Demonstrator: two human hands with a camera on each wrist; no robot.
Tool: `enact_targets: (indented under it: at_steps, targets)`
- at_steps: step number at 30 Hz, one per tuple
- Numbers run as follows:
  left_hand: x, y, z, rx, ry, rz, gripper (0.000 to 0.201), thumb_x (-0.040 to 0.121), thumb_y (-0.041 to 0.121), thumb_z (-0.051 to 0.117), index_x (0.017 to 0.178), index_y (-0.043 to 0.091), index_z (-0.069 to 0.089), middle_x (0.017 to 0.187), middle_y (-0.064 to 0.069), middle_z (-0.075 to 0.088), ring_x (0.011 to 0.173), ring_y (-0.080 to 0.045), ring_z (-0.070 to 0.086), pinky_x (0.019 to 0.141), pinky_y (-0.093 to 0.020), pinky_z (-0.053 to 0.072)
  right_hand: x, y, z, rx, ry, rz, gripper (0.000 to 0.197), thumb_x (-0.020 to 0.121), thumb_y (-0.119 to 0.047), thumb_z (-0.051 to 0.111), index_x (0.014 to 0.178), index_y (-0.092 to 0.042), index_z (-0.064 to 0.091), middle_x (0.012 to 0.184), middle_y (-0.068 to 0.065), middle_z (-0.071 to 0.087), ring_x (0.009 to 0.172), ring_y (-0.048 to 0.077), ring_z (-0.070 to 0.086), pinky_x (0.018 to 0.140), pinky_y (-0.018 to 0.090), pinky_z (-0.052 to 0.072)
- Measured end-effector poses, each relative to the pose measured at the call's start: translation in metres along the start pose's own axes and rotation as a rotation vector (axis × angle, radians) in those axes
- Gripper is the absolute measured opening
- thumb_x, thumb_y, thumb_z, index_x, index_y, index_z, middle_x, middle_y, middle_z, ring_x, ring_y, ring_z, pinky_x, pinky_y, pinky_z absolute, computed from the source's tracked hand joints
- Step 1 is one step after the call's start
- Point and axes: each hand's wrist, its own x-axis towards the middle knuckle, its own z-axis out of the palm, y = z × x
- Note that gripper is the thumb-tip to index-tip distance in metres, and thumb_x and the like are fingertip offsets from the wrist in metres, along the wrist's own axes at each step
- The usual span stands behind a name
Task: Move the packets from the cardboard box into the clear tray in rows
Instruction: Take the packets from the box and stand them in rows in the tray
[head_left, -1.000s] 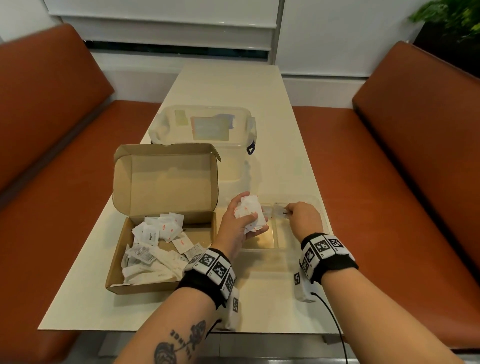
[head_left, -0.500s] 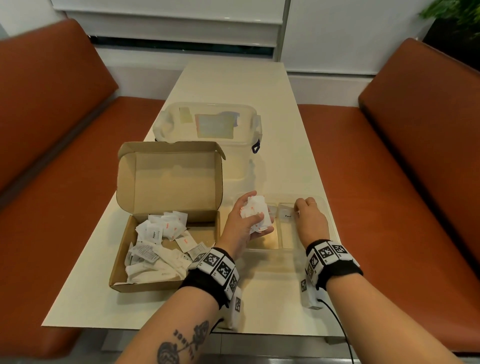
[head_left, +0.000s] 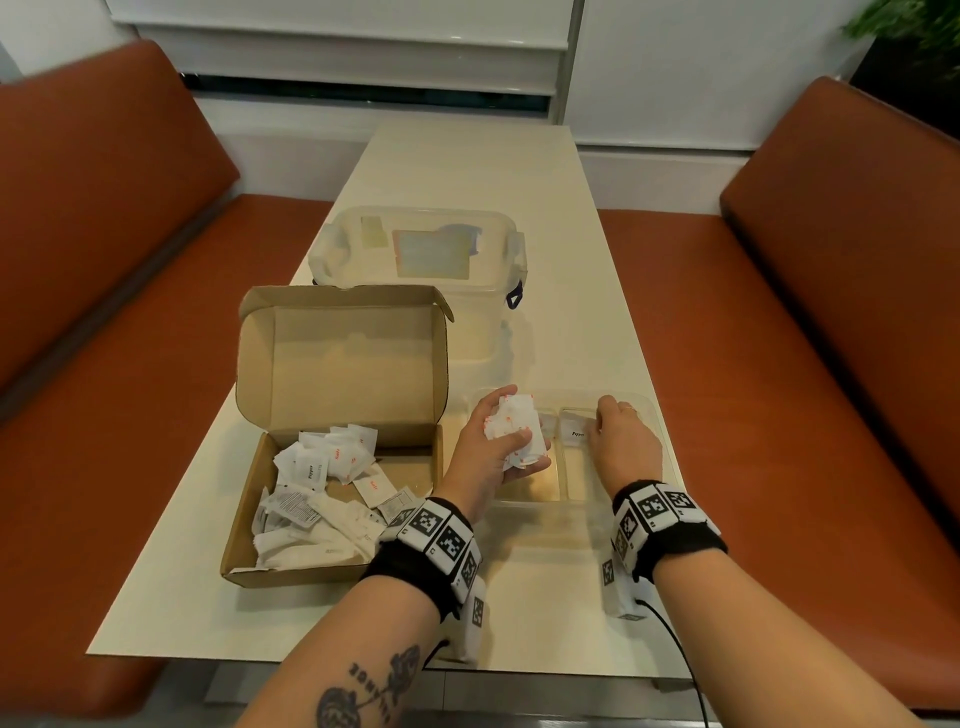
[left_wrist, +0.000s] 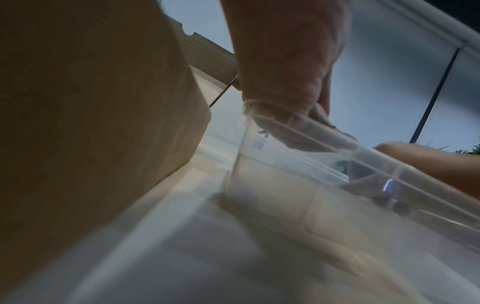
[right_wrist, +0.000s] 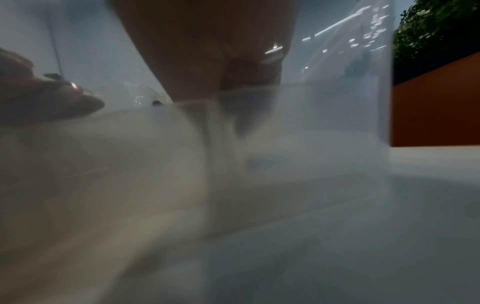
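- The left hand (head_left: 493, 452) hovers over the left end of the clear tray (head_left: 657, 447), palm up, its fingers (head_left: 511, 441) curled round a bunch of packets (head_left: 514, 434). Judged from this, it serves as a supply from which the other hand can draw one packet at a time.
- The right hand (head_left: 621, 447) reaches into the tray's right half, fingers bent down at a single packet (head_left: 571, 432) standing against the far wall. Whether they pinch it or merely touch it cannot be told; both wrist views are too blurred to settle it.
- That packet sits at the far end of a lane beside the tray's central divider, probably the start of a row to be built back toward the person.
- Most packets remain in a loose heap (head_left: 322, 483) in the cardboard box (head_left: 249, 519), which stands open just left of the tray on the worktop (head_left: 545, 597), near enough for short reaches.
- A lidded plastic container (head_left: 415, 249) stands behind the box, apart from both hands.
- The task looks barely begun: the tray is nearly bare.
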Motion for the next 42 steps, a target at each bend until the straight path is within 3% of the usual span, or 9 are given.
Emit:
enact_targets:
  at_steps: [5,8,11,17,21,26,31,37,42]
  targets:
    - [0.003,-0.003,0.001,0.015,0.019,0.015,0.052,0.085,-0.015,0.056,0.116,0.028,0.058,0.138,-0.014,0.039,0.119,-0.047,0.051,0.071,-0.045,0.060,-0.006,-0.026,-0.018,0.338,0.043,-0.146,0.011,0.090,-0.024,0.058,0.082,-0.017,0.058,0.079,-0.001,0.060,0.071,0.014,0.051,0.062,0.023,0.035]
    - [0.004,-0.004,0.003,0.049,0.032,0.037,0.055,0.082,-0.016,0.059,0.115,0.029,0.057,0.133,-0.010,0.047,0.113,-0.037,0.059,0.071,-0.043,0.060,-0.010,-0.041,-0.026,0.618,-0.091,-0.141,0.005,0.084,-0.020,0.066,0.089,-0.019,0.066,0.083,-0.003,0.062,0.069,0.011,0.053,0.065,0.018,0.043]
    - [0.005,-0.004,0.001,0.050,0.033,0.039,0.056,0.081,-0.016,0.060,0.114,0.029,0.057,0.126,-0.006,0.051,0.109,-0.035,0.061,0.068,-0.041,0.060,-0.011,-0.045,-0.030,0.697,-0.210,-0.105,0.020,0.080,-0.011,0.069,0.100,-0.016,0.070,0.088,0.002,0.063,0.069,0.016,0.054,0.069,0.026,0.051]
    - [0.008,-0.005,-0.001,-0.018,0.084,0.076,0.049,0.084,-0.014,0.057,0.111,0.027,0.058,0.122,-0.004,0.047,0.109,-0.037,0.056,0.062,-0.039,0.060,-0.004,-0.032,-0.031,0.862,-0.139,0.027,0.014,0.083,-0.002,0.065,0.096,-0.004,0.070,0.079,0.009,0.064,0.056,0.013,0.061,0.057,0.016,0.054]
    - [0.010,-0.005,0.000,-0.028,0.139,0.122,0.049,0.086,-0.013,0.056,0.115,0.026,0.057,0.118,-0.004,0.049,0.105,-0.031,0.059,0.061,-0.034,0.060,-0.004,-0.027,-0.028,0.918,-0.088,0.100,0.014,0.088,-0.003,0.060,0.096,-0.009,0.070,0.078,0.002,0.068,0.052,0.004,0.064,0.057,0.014,0.053]
    - [0.012,-0.008,0.001,0.009,0.161,0.157,0.054,0.080,-0.014,0.064,0.119,0.023,0.055,0.118,-0.004,0.048,0.104,-0.031,0.059,0.062,-0.034,0.060,-0.008,-0.034,-0.022,0.993,-0.034,0.133,0.010,0.088,0.001,0.057,0.087,-0.007,0.062,0.084,0.006,0.060,0.065,0.013,0.065,0.054,0.015,0.053]
    - [0.017,-0.007,-0.002,0.007,0.210,0.245,0.059,0.078,-0.017,0.063,0.107,0.034,0.059,0.114,0.001,0.052,0.097,-0.022,0.062,0.061,-0.033,0.059,-0.011,-0.034,-0.024,0.998,-0.145,0.091,0.021,0.089,0.000,0.056,0.107,-0.009,0.063,0.071,0.000,0.056,0.061,0.011,0.063,0.070,0.026,0.058]
    - [0.019,-0.005,-0.007,0.043,0.221,0.290,0.063,0.078,-0.013,0.065,0.098,0.047,0.062,0.116,0.000,0.054,0.101,-0.022,0.061,0.064,-0.034,0.058,-0.014,-0.038,-0.030,1.104,-0.294,0.103,0.020,0.084,0.002,0.065,0.103,-0.001,0.058,0.072,0.009,0.064,0.057,0.016,0.065,0.060,0.024,0.057]
    - [0.017,-0.008,-0.007,0.041,0.195,0.251,0.056,0.081,-0.012,0.063,0.103,0.040,0.060,0.111,0.001,0.055,0.095,-0.022,0.062,0.064,-0.033,0.058,-0.003,-0.036,-0.041,0.989,-0.152,0.040,0.009,0.085,-0.002,0.063,0.088,-0.010,0.065,0.071,0.002,0.067,0.061,0.008,0.061,0.061,0.016,0.051]
